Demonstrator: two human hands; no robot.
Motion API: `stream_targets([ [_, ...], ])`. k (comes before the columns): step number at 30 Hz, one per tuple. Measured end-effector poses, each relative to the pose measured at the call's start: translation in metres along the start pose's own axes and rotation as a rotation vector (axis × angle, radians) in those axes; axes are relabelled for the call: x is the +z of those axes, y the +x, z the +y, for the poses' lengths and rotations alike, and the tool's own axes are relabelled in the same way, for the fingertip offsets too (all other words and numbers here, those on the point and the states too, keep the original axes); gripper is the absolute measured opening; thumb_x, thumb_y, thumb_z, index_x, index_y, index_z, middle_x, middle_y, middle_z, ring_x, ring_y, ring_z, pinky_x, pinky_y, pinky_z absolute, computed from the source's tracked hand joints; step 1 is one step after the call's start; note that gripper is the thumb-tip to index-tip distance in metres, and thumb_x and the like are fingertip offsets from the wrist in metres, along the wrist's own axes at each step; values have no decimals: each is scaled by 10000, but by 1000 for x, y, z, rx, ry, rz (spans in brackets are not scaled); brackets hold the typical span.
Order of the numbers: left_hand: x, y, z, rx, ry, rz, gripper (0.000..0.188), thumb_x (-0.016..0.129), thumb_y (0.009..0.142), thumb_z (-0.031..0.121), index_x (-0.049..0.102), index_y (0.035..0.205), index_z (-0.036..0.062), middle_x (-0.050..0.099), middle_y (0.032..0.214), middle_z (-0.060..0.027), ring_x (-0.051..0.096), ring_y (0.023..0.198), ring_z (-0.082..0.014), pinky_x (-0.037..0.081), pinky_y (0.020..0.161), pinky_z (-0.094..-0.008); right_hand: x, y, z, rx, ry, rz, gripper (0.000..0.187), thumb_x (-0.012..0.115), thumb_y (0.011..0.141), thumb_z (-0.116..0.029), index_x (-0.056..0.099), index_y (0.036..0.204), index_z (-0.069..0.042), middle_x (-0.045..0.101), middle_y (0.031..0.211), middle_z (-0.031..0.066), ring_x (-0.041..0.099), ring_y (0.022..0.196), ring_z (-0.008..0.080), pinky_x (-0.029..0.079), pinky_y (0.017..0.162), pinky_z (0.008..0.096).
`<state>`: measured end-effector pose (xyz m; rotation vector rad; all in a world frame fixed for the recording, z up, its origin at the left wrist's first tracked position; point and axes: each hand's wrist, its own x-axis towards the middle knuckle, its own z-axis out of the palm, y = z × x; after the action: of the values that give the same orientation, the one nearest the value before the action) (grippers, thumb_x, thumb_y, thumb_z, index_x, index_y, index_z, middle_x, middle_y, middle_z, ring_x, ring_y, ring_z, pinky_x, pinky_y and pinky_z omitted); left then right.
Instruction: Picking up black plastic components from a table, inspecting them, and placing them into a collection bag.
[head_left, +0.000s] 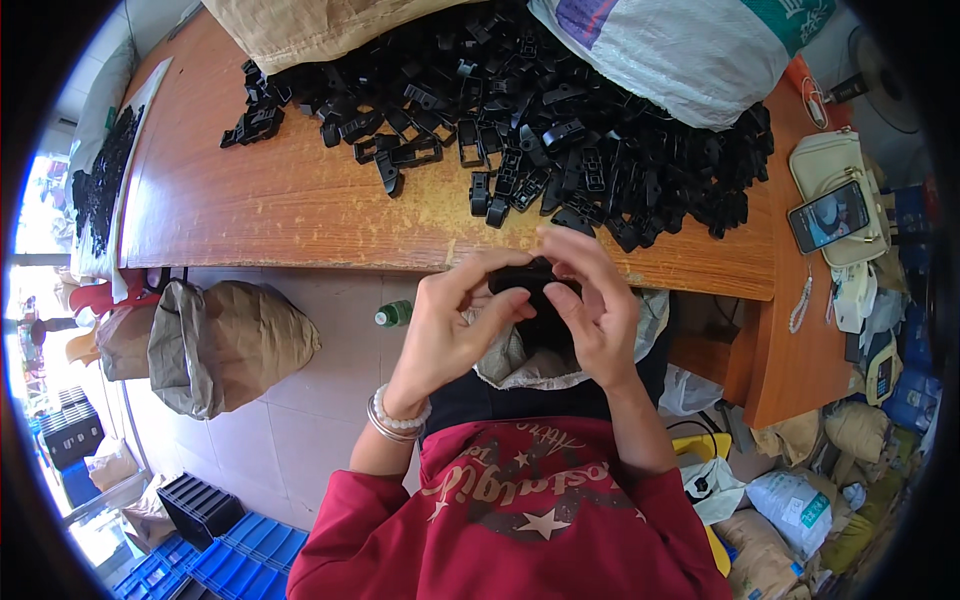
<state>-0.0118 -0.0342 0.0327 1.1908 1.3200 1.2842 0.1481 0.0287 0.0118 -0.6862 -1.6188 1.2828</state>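
My left hand and my right hand meet just off the table's near edge, with fingers bent and closed. Between their fingertips is a small black plastic part, mostly covered by the fingers. Its exact shape is hard to make out against the dark behind it. Below my hands an open pale sack rests at my lap, with a dark inside. Beyond them, a heap of black plastic parts spreads over the wooden table, the closest pieces lying near its front edge.
A brown sack and a white sack lie behind the heap. At right are a phone on a cream bag. Floor items include a brown sack, a green bottle and blue crates.
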Motion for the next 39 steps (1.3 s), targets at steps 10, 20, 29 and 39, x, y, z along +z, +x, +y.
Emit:
stream_targets([
  [10,-24,25,-30,91,342,443,241,740,820,126,622,982,-8,643,821,-72,605,712,-117,473,606,-238,-29,3,-4,28,-357,-104,131,666,841,-31,673,963,18,643,950,101,619,857,210,484,753,280],
  [20,-84,59,-63,84,518,657,243,715,843,165,610,771,-42,599,680,-63,500,571,-116,410,557,-254,-17,25,23,-210,-817,33,145,630,809,26,660,949,7,614,906,90,568,818,255,450,711,374],
  [29,-35,11,-45,-43,-114,387,361,639,870,-35,469,1187,-50,634,916,-91,625,773,-108,507,634,-203,-21,41,18,-340,-1045,-275,286,616,736,56,686,1005,-9,576,1059,86,529,965,239,417,797,372],
  [39,-10,-7,-34,-179,162,152,327,724,812,-6,621,1121,-40,642,814,-11,523,594,-33,430,537,-183,-14,35,21,-394,-587,-145,248,732,690,45,616,894,-34,635,881,70,600,863,240,455,733,358],
])
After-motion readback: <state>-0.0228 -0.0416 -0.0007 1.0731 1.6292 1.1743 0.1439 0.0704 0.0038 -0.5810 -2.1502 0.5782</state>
